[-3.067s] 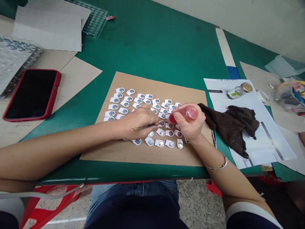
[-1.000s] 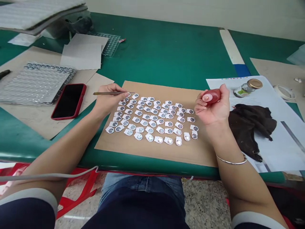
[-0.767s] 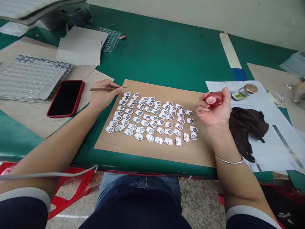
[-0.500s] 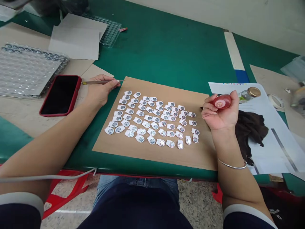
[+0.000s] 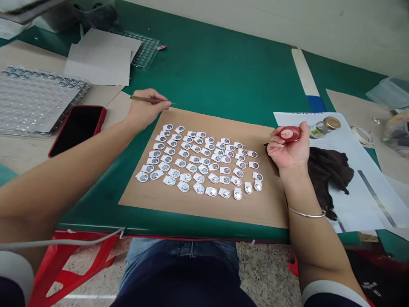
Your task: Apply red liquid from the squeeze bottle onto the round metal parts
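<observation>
A thin brush-like stick (image 5: 145, 99) is pinched in my left hand (image 5: 146, 109), its fine tip pointing right, just above the top left corner of the brown board (image 5: 198, 209). Several small round silver pieces on white tabs (image 5: 193, 168) lie in rows across that board. My right hand (image 5: 290, 149) is wrapped round a small red bottle (image 5: 290, 133), with its pale tip facing me, over the board's right edge. Under and beside the right wrist lies a dark brown cloth (image 5: 330, 168).
A phone in a red case (image 5: 78, 128) lies at the left, near clear plastic trays (image 5: 35, 100) and grey cards (image 5: 99, 59). At the right are a glass jar (image 5: 326, 127), a tape roll (image 5: 362, 135) and printed white paper (image 5: 364, 204).
My left hand has moved right and a little up with the stick, nearer the board's top left corner. My right hand still holds the red bottle; the whole view has shifted slightly.
</observation>
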`<state>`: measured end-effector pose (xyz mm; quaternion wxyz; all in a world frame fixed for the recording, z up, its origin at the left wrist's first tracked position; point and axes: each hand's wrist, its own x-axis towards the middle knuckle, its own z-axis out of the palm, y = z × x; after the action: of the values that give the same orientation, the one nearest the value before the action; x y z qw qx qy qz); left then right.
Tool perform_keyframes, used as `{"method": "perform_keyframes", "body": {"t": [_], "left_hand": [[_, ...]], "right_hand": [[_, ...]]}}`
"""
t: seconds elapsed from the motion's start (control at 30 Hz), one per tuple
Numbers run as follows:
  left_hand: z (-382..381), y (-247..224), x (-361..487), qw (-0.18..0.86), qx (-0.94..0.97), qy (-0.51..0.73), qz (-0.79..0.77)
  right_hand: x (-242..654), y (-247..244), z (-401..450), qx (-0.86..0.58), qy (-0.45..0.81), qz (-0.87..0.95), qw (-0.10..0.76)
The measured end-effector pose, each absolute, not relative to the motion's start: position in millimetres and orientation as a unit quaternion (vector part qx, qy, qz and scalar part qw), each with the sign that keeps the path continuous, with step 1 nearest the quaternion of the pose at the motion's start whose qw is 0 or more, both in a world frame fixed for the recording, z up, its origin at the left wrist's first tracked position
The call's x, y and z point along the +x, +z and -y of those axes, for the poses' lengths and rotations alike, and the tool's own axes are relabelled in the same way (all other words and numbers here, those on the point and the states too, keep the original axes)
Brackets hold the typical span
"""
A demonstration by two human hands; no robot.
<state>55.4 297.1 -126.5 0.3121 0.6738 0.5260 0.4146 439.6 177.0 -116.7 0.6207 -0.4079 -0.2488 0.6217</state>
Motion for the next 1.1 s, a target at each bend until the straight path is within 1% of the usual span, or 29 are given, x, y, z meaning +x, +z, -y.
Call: {"method": "perform_keyframes", "body": {"t": [0.03,0.1,0.17,0.3,0.37,0.43,0.6,0.7,0.8,0.87,0.97,1.1], "left_hand": [[-305,-123,66,0.299,0.692,0.398,-0.523],[-320,-119,92,0.305,0.712,0.374,-0.511],[-329,-120,122,0.331,0.726,0.346,-0.494],[-330,-131,170,0.39,0.751,0.308,-0.435],[-327,-137,184,0.399,0.76,0.296,-0.42],[-326,-142,192,0.394,0.766,0.293,-0.415],[-328,-146,196,0.381,0.765,0.312,-0.415],[-327,-143,195,0.385,0.76,0.318,-0.415],[-326,-143,194,0.388,0.757,0.321,-0.415],[-327,-145,195,0.388,0.756,0.322,-0.417],[-329,-148,196,0.385,0.754,0.323,-0.423],[-328,-149,197,0.382,0.752,0.324,-0.428]], "right_hand": [[441,-118,-179,-0.41,0.617,0.239,0.627],[442,-121,-182,-0.414,0.608,0.233,0.636],[442,-122,-183,-0.42,0.599,0.235,0.639],[451,-127,-185,-0.443,0.57,0.166,0.671],[465,-130,-186,-0.447,0.55,0.118,0.695],[482,-134,-188,-0.456,0.532,0.116,0.704],[505,-133,-188,-0.504,0.531,0.192,0.653],[490,-123,-184,-0.508,0.581,0.165,0.614],[468,-115,-180,-0.519,0.634,0.148,0.554],[462,-113,-179,-0.533,0.65,0.132,0.524],[474,-112,-179,-0.568,0.617,0.109,0.534],[501,-112,-178,-0.63,0.495,0.1,0.59]]}}
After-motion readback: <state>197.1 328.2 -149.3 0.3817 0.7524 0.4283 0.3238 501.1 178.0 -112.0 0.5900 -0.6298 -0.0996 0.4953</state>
